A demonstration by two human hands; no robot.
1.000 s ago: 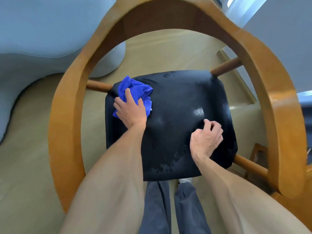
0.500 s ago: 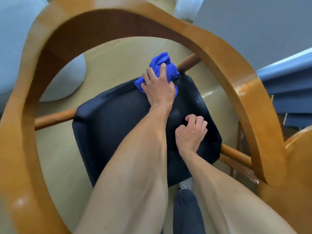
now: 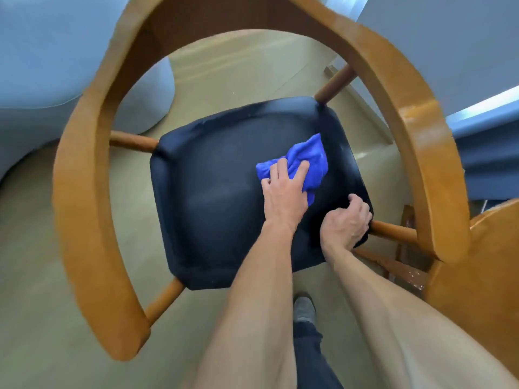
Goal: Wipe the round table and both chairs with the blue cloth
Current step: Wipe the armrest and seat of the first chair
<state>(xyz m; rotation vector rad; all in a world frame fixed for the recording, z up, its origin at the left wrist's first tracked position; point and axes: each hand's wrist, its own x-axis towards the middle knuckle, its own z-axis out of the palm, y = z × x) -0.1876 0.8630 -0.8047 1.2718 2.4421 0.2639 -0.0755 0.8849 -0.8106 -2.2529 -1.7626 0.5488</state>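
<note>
I look down through the curved wooden back and arm hoop point(image 3: 84, 192) of a chair onto its black padded seat point(image 3: 219, 197). The blue cloth point(image 3: 311, 161) lies bunched on the seat's right part. My left hand point(image 3: 283, 192) presses on it, fingers stretched over the cloth. My right hand point(image 3: 345, 223) sits at the seat's right edge beside a wooden rail, its fingers curled over the rim of the seat. The round table is out of view.
A pale blue-grey upholstered piece point(image 3: 42, 80) fills the upper left. Another wooden piece point(image 3: 477, 276) stands close at the right, with a blue-grey surface point(image 3: 491, 164) behind it. Beige floor surrounds the chair. My shoe point(image 3: 303, 307) shows below the seat.
My left hand has swept the cloth from the seat's far left corner across to the far right corner, then back toward me on the right side. My right hand has shifted to the seat's right edge.
</note>
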